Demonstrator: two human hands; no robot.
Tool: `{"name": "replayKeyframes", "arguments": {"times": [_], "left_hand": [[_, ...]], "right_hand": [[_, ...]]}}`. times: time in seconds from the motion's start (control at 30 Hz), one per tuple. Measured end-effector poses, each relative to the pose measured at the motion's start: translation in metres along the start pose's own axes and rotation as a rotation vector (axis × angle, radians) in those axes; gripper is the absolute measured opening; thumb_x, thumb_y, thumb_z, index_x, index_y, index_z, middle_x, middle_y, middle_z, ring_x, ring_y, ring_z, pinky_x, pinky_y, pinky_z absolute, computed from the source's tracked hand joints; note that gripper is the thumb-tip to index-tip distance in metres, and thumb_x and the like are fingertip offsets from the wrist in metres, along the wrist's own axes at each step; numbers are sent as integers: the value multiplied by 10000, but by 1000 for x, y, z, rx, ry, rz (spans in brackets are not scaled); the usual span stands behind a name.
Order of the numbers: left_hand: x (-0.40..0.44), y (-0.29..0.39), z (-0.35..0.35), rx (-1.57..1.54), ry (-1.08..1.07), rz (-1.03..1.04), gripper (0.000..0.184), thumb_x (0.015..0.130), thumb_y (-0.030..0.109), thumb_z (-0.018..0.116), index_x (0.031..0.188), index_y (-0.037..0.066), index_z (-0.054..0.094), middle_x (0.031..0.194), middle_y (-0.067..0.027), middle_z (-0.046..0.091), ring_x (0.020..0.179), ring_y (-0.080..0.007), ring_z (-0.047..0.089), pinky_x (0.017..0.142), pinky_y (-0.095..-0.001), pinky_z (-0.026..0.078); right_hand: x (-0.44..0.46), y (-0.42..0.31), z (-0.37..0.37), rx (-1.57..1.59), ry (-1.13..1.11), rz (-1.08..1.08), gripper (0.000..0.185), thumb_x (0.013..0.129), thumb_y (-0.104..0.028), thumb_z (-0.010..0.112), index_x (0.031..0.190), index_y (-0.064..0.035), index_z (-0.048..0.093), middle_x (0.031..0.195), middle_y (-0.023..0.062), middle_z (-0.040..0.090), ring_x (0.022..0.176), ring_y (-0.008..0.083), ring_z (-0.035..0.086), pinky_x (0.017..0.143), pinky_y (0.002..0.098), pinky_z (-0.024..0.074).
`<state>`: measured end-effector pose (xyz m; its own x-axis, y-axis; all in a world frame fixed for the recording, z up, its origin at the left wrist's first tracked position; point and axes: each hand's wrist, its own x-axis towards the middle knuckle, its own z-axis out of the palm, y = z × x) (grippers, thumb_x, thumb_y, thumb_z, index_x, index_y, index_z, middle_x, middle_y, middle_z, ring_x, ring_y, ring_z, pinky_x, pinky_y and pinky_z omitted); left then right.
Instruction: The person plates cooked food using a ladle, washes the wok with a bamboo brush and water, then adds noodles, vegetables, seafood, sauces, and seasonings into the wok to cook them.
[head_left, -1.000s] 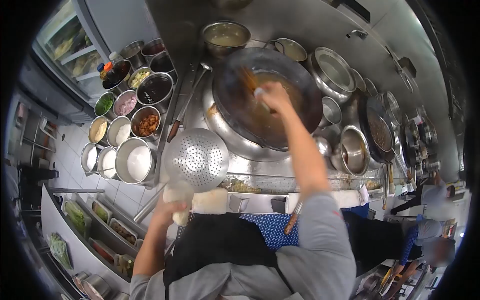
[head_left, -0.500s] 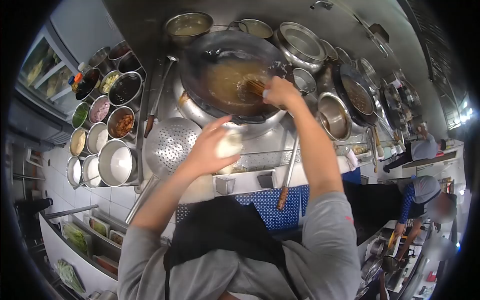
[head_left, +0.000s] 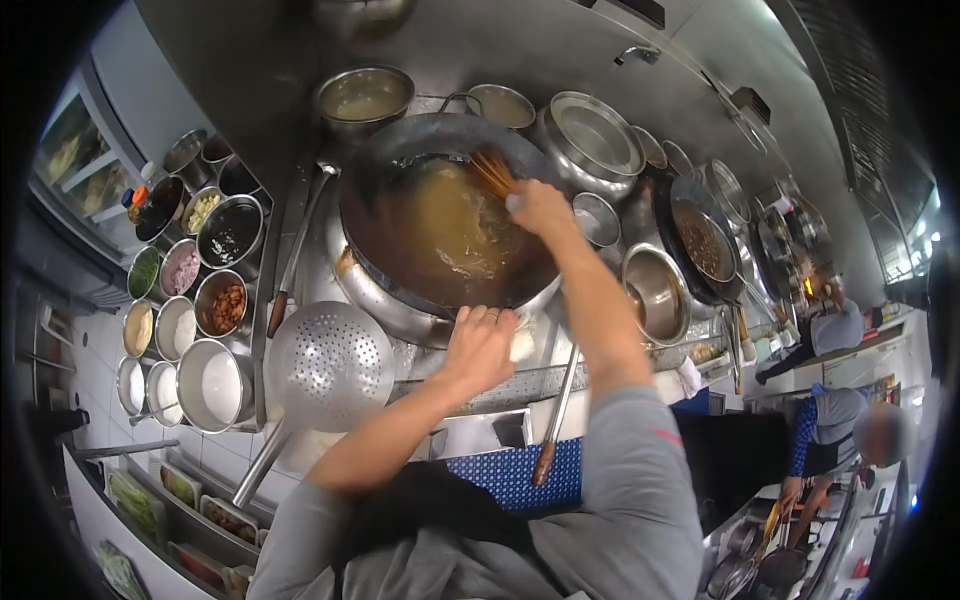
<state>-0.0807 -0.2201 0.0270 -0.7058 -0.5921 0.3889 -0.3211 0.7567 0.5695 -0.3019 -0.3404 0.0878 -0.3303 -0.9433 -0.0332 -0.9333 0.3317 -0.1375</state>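
A large dark wok holds cloudy, yellowish-brown liquid. My right hand grips a bamboo wok brush, its bristles against the far right inner wall of the wok. At the near rim, my left hand is closed around the edge with a white cloth bunched in it. Part of the cloth is hidden by the fingers. Left of that hand lies a perforated strainer. To its right rests a ladle with a wooden handle.
Steel pots of ingredients, among them a large pot, line the left side. Steel bowls, including an empty-looking bowl, and a second wok stand to the right. Another person works at far right.
My left hand has moved forward with the cloth onto the wok's near rim. My right hand has swept the brush from the liquid up to the far wall. The view has shifted.
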Motion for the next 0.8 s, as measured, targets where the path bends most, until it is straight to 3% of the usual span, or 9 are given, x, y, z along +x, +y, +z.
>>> {"name": "replayKeyframes", "arguments": {"times": [0.13, 0.33, 0.4, 0.43, 0.5, 0.6, 0.63, 0.73, 0.8], "left_hand": [[-3, 1, -5, 66, -7, 34, 313, 597, 31, 688, 895, -2, 599, 859, -181, 649, 892, -334, 608, 810, -423, 407], [-5, -2, -17, -5, 24, 69, 332, 595, 17, 665, 920, 9, 603, 855, -171, 627, 868, -339, 595, 795, -427, 399], [-6, -7, -11, -26, 33, 84, 349, 592, 23, 673, 934, 17, 608, 866, -167, 626, 865, -331, 592, 786, -426, 397], [-3, -8, -12, -26, 3, 71, 376, 604, 31, 683, 973, 26, 612, 884, -163, 628, 885, -337, 588, 798, -427, 396], [-6, -6, -16, -38, -84, 38, 431, 628, 47, 702, 1051, 45, 618, 920, -156, 631, 926, -350, 582, 822, -431, 394], [-21, -8, -35, -163, 37, 150, 492, 694, 166, 785, 1139, 41, 614, 1149, -185, 606, 1131, -349, 554, 1028, -466, 373], [-36, -8, -50, -190, 35, 124, 510, 715, 188, 812, 1156, 29, 610, 1243, -214, 572, 1150, -351, 565, 1057, -460, 388], [-98, -19, -87, -519, 38, -39, 460, 742, 185, 827, 1119, 23, 619, 1156, -168, 625, 1021, -266, 624, 951, -388, 471], [-135, -27, -109, -690, -43, -310, 439, 767, 220, 824, 1100, 20, 619, 1050, -143, 658, 939, -220, 644, 862, -351, 505]], "right_hand": [[-17, -29, 44, 71, 44, -20, 351, 800, -194, 680, 1146, -140, 680, 1056, 207, 705, 1020, 380, 677, 909, 458, 540], [-73, -5, -10, -173, -144, -38, 339, 817, -198, 657, 1133, -80, 672, 1054, 226, 700, 1015, 387, 677, 910, 457, 536], [-14, 20, 23, -16, 47, 16, 320, 829, -201, 640, 1120, -76, 678, 1056, 229, 700, 1035, 394, 669, 922, 448, 532], [2, -4, 12, 223, 58, 204, 324, 814, -227, 670, 1106, -88, 699, 1088, 216, 701, 1075, 379, 660, 943, 443, 522], [12, -50, -5, 423, -137, 199, 345, 788, -252, 707, 1102, -111, 719, 1124, 194, 700, 1108, 359, 652, 965, 445, 509], [-11, -97, 22, 554, -26, 159, 428, 735, -235, 758, 1148, -135, 711, 1128, 198, 697, 1110, 351, 652, 985, 435, 504], [-24, -104, 19, 452, -57, 79, 434, 745, -230, 744, 1165, -129, 702, 1133, 207, 692, 1115, 359, 647, 991, 439, 499], [-76, -122, 7, 251, -164, -23, 424, 772, -221, 710, 1181, -110, 686, 1146, 227, 679, 1123, 374, 638, 991, 450, 495], [-62, -125, 8, 216, -152, 11, 402, 785, -215, 695, 1168, -94, 684, 1148, 234, 676, 1121, 378, 637, 992, 457, 492]]}}
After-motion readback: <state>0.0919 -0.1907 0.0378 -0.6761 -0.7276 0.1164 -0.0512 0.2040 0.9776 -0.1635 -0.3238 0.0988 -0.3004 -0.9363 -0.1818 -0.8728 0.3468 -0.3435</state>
